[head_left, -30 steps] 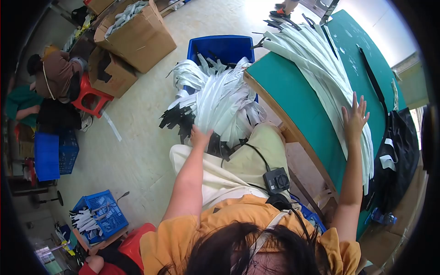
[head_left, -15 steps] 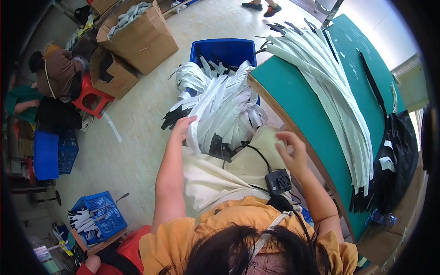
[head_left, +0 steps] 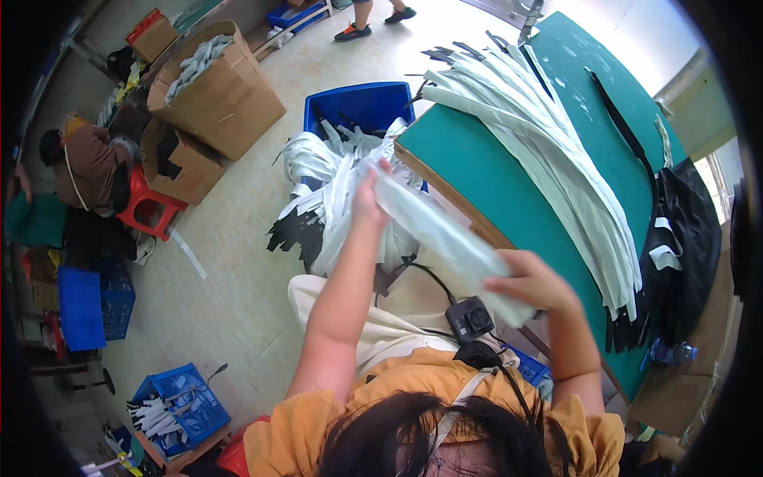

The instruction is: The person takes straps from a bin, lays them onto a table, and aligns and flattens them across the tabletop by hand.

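A white, slightly blurred strip (head_left: 437, 234), perhaps several layers thick, stretches slantwise between my hands above my lap. My left hand (head_left: 370, 205) is closed on its far end. At the near end my right hand (head_left: 528, 280) has thumb and fingers around the strip. Beyond my left hand a heap of long white strips (head_left: 322, 163) with black ends (head_left: 298, 236) spills from a blue bin (head_left: 358, 102). A small black device (head_left: 470, 319) with a cable rests at my waist.
To the right stands a green-topped table (head_left: 469, 151) bearing a long bundle of white strips (head_left: 556, 171) and black material (head_left: 690, 230). Cardboard boxes (head_left: 230, 107), a red stool (head_left: 151, 203) and a blue crate (head_left: 191, 397) are on the left. A seated person (head_left: 91, 167) and a walking person's shoes (head_left: 352, 32) show farther off.
My left hand has lifted a white strip from the heap and moved right. My right hand, empty before, now grips its near end. The walking person's feet have shifted left.
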The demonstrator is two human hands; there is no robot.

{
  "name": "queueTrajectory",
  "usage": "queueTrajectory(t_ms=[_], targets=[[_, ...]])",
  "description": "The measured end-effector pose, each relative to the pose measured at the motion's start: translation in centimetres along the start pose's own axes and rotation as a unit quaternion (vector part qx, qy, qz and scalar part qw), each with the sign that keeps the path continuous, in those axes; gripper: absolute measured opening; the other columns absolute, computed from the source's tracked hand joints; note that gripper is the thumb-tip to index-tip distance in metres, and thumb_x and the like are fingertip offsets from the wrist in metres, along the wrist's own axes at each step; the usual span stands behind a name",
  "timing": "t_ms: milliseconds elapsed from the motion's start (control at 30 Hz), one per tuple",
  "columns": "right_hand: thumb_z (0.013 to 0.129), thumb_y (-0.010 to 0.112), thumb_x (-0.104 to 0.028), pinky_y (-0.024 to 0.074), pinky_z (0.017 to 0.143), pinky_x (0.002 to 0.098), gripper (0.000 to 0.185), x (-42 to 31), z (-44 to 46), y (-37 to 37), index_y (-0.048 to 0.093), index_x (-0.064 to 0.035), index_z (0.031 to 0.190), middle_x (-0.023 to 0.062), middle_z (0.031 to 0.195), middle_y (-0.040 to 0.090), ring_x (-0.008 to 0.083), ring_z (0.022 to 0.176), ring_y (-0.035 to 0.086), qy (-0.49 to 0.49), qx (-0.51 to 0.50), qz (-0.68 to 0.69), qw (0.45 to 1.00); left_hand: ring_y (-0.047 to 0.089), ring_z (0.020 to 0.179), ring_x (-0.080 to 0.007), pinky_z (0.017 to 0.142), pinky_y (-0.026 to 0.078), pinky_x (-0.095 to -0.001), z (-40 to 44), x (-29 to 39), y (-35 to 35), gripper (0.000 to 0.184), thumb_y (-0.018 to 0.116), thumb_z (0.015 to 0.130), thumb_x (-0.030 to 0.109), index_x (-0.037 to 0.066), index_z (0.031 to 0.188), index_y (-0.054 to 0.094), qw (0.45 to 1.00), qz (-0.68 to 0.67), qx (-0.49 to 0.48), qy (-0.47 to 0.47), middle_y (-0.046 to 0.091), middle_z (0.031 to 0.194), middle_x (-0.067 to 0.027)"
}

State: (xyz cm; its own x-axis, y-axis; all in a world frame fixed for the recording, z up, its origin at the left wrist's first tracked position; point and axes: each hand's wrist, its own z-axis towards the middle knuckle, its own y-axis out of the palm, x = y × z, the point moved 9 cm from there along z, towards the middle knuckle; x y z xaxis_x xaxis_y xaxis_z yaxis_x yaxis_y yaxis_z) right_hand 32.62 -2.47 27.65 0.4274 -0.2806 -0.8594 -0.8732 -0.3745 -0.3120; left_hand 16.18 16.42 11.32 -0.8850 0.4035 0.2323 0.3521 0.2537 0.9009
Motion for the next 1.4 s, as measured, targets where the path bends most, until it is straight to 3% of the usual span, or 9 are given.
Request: queueTrajectory(t_ms=[333,433,700,833,867,1000,1233,1267,1400], targets=[[0.066,0.071,-0.014,0.0438,0.064,0.0226,0.034,8.6,-19.6,-20.0,0.059,0.0032,0.093,0.0009,0.08,0.06,0.0088,0.07,0.055,0.055,0.251,0.102,0.961,0.055,0.097,-0.0297,0.085,0.045,-0.0388,5.9,0.1,25.9,0.038,0.04,0.092,0.03,-0.003,0.111,0.037,0.887,0.356,-0.268,0.125,0.052,0.111,-0.0162],[0.065,0.072,-0.016,0.0433,0.063,0.0223,0.032,12.4,-21.8,-23.1,0.061,0.0026,0.089,0.0013,0.077,0.061,0.0087,0.066,0.055,0.103,0.292,0.08,0.947,0.057,0.092,-0.0242,0.076,0.046,-0.0317,7.9,-2.7,25.6,0.044,0.049,0.088,0.031,-0.004,0.113,0.039,0.849,0.486,-0.181,0.103,0.053,0.103,-0.014],[0.063,0.068,-0.011,0.0396,0.057,0.0224,0.021,22.9,-22.0,-28.6,0.057,-0.001,0.078,-0.003,0.068,0.052,0.007,0.062,0.049,0.189,0.355,-0.071,0.913,0.055,0.07,-0.0124,0.061,0.048,-0.0238,2.4,2.9,8.4,0.02,0.053,0.078,0.0,0.001,0.097,0.048,0.776,0.491,-0.064,0.39,0.052,0.089,-0.0057],[0.064,0.067,-0.011,0.043,0.066,0.0271,0.03,23.0,-22.0,-29.3,0.054,0.0009,0.089,0.0058,0.075,0.057,0.014,0.069,0.053,0.236,0.394,-0.182,0.869,0.056,0.072,-0.0196,0.065,0.046,-0.0296,-1.8,9.9,-7.1,0.026,0.057,0.073,0.004,0.002,0.097,0.047,0.674,0.62,0.163,0.368,0.055,0.088,-0.0082],[0.066,0.067,-0.012,0.0422,0.079,0.0324,0.039,22.5,-22.4,-30.2,0.052,0.0011,0.101,0.0142,0.092,0.058,0.0237,0.087,0.055,0.202,0.466,-0.315,0.802,0.056,0.08,-0.0263,0.072,0.045,-0.0353,-3.6,11.2,-10.1,0.03,0.06,0.071,0.01,0.002,0.096,0.048,0.56,0.705,0.21,0.381,0.056,0.091,-0.0125],[0.077,0.06,-0.009,0.0359,0.091,0.0344,0.029,10.7,-15.6,-22.1,0.054,-0.0008,0.104,0.0153,0.108,0.054,0.0284,0.102,0.051,-0.062,0.614,-0.393,0.681,0.049,0.101,-0.0321,0.087,0.039,-0.0412,-7.1,12.3,-21.9,0.056,0.067,0.067,0.025,0.003,0.112,0.044,0.483,0.774,0.388,0.129,0.05,0.108,-0.0186],[0.069,0.059,0.001,0.0425,0.08,0.0351,0.019,1.9,-1.3,-3.4,0.056,-0.0024,0.087,0.0137,0.094,0.057,0.0284,0.092,0.055,-0.237,0.357,-0.228,0.874,0.045,0.11,-0.0332,0.094,0.033,-0.0455,-4.9,11.2,-24.6,0.079,0.068,0.067,0.04,0.004,0.126,0.031,0.34,0.862,0.336,0.169,0.045,0.118,-0.0186],[0.067,0.06,0.0,0.0428,0.079,0.0355,0.02,2.0,-0.2,-1.3,0.056,-0.0028,0.086,0.0142,0.094,0.057,0.0295,0.092,0.055,-0.246,0.315,-0.21,0.892,0.049,0.105,-0.0333,0.089,0.038,-0.0442,-4.1,12.2,-25.6,0.073,0.068,0.066,0.041,0.003,0.119,0.036,0.4,0.846,0.333,0.116,0.051,0.111,-0.0177],[0.068,0.06,-0.001,0.0444,0.075,0.0353,0.018,2.1,1.2,3.1,0.056,-0.0037,0.086,0.0134,0.094,0.056,0.0314,0.088,0.055,-0.232,0.246,-0.176,0.924,0.056,0.091,-0.034,0.077,0.045,-0.0429,-5.3,12.4,-20.1,0.056,0.071,0.065,0.032,0.005,0.106,0.044,0.342,0.905,0.254,0.023,0.057,0.098,-0.0171]])
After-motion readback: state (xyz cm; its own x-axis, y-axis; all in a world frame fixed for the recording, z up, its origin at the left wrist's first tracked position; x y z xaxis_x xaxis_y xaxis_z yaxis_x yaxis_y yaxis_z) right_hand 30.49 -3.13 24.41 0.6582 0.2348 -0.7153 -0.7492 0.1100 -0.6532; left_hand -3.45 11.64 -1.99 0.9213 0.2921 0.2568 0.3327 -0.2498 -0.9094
